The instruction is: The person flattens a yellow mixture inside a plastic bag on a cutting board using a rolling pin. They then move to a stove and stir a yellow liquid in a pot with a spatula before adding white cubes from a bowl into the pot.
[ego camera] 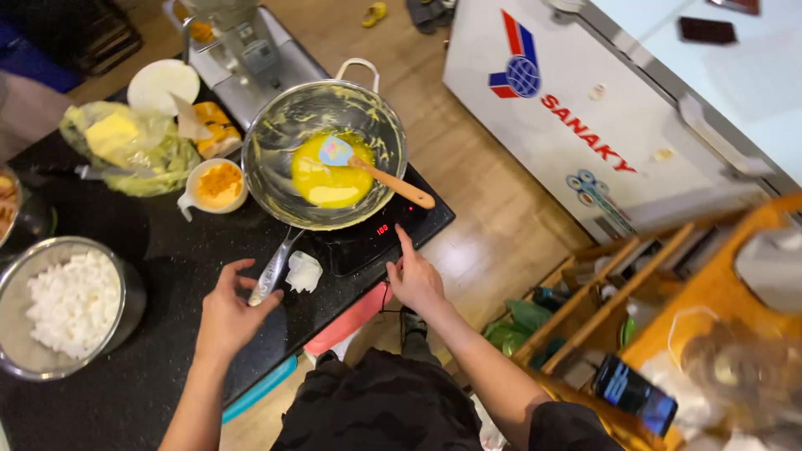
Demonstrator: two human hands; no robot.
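We see left hand [225,313] beside pan handle [274,269], fingers spread, grip released, thumb just touching handle. Right hand [415,280] also released, index finger pressing control strip of induction cooker [393,230]. Steel pan [324,154] sits on cooker at counter [159,250] edge, melted yellow butter inside, spatula [376,171] resting in it. Bowl of white chunks [67,305] at left. Small crumpled white wrapper [303,271] near handle.

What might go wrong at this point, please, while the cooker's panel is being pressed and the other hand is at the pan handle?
The spatula rests loose in the pan; a nudge from the left hand at the handle might tip it out. The right hand presses the cooker close to the hot pan.
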